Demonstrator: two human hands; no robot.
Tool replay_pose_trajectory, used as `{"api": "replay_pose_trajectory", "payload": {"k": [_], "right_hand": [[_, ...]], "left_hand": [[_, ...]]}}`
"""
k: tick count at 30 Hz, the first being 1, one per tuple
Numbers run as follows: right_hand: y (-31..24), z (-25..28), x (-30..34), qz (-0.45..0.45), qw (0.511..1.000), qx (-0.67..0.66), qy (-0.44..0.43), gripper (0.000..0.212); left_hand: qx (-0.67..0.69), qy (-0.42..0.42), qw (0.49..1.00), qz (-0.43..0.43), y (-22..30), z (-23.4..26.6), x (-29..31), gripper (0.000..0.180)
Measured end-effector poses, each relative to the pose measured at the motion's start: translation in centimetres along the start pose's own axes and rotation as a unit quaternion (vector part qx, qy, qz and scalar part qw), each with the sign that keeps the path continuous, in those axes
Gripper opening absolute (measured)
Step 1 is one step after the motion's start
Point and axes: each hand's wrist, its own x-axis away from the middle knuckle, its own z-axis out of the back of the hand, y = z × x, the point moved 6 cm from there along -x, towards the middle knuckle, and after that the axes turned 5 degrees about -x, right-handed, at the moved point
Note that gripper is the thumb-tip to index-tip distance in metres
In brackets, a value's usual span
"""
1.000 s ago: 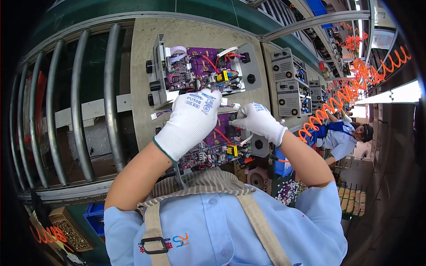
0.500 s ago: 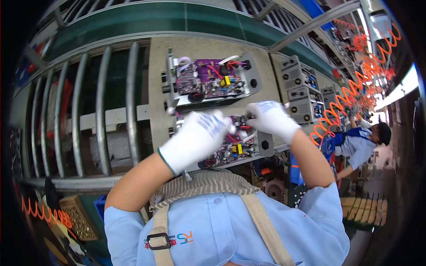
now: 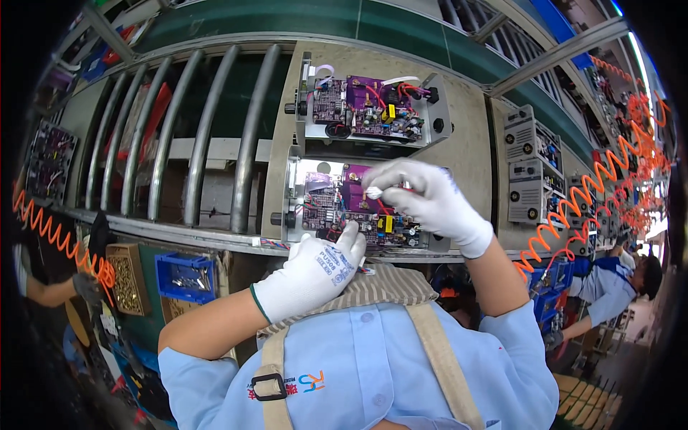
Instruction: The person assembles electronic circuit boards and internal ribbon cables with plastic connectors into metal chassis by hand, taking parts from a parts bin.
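Observation:
In front of me lies the near open metal chassis (image 3: 292,175) with a purple circuit board (image 3: 352,203). My left hand (image 3: 312,276), in a white glove, rests at its front edge. One finger reaches onto the board beside a black round part, while the other fingers curl around a thin wire lead (image 3: 274,244) with a white end. Over the board, my gloved right hand (image 3: 430,204) pinches a small white connector (image 3: 373,192); its wires are mostly hidden by the fingers. A similar far chassis (image 3: 430,132) stands just behind, with red wires and a yellow part.
Metal rollers (image 3: 204,136) lie to the left, with another board unit (image 3: 50,161) beyond. Grey finished-looking units (image 3: 527,190) stand right, near orange coiled hoses (image 3: 573,208). A blue bin (image 3: 185,276) and a tray of small brass-coloured parts (image 3: 127,279) sit front left. Co-workers (image 3: 616,279) are at both sides.
My view has shifted, so the units appear farther right. My left hand has drawn back to the chassis's front edge, uncovering the board. My right hand has moved inward over it, pinching the white connector.

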Motion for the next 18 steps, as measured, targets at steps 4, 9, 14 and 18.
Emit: {"api": "replay_pose_trajectory", "payload": {"k": [4, 9, 14, 18], "right_hand": [[0.7, -1.7, 0.1, -0.043, 0.999, -0.026, -0.021, 0.017], [1.2, -2.8, -0.5, -0.037, 0.969, 0.229, -0.086, 0.023], [1.6, -4.1, 0.1, 0.038, 0.943, 0.320, -0.090, 0.036], [1.7, -4.7, 0.7, 0.005, 0.926, 0.362, -0.109, 0.033]], "left_hand": [[0.043, 0.018, 0.997, 0.062, 0.7, 0.4, -0.1, 0.051], [0.193, 0.144, 0.967, 0.088, 0.7, -0.4, 0.8, 0.043], [0.393, 0.380, 0.810, 0.214, -1.7, -0.2, 3.9, 0.041], [0.416, 0.449, 0.765, 0.199, -2.9, 1.7, 2.2, 0.036]]}}
